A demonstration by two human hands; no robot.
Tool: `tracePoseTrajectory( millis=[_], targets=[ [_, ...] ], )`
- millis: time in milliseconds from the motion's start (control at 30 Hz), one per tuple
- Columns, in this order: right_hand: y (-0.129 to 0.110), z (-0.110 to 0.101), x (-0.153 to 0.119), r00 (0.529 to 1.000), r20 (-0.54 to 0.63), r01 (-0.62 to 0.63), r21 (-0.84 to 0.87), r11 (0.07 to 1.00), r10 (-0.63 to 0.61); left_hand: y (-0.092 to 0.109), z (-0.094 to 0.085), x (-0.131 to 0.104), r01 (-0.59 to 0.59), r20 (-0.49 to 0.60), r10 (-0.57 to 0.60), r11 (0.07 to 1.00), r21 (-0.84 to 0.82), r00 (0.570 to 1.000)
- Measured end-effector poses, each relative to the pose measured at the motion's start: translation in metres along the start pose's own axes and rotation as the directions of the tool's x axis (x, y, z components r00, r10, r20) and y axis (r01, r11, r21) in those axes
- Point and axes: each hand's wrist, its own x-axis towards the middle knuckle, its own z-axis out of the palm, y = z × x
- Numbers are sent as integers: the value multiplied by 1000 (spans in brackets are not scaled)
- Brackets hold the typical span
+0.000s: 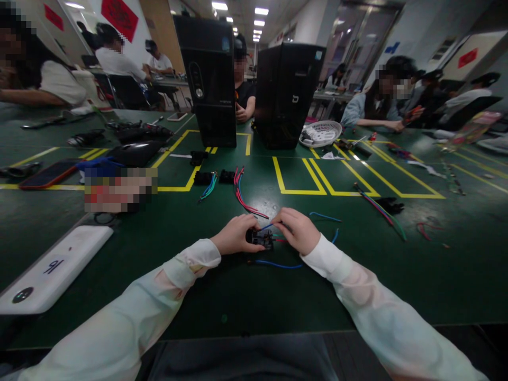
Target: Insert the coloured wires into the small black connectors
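At the middle of the green table, my left hand is closed round a small black plastic part with an open inside. My right hand pinches a thin blue wire whose left end lies over that part. Green and red wires run from the black part under my right fingers. A loose blue wire lies just below my hands. Another short blue wire rests to the right, and a bundle of red, blue and black wires lies just beyond.
Two black computer towers stand at the back, with a person between them. A white basket is behind right. More wires and a black part lie right. A white device and a phone lie left.
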Motion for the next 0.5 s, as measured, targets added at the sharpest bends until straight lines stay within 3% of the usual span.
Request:
tracePoseTrajectory(
  millis=[300, 500],
  targets=[
    [23, -1, -3, 964, 263, -4, 107, 994, -24, 1, -1, -1, 5, 11, -5, 1000, -14, 1000],
    [19, 1, -3, 972, 231, 43, -16, 999, -39, -2, 2, -1, -4, -4, 4, 1000, 7, 1000]
  ],
)
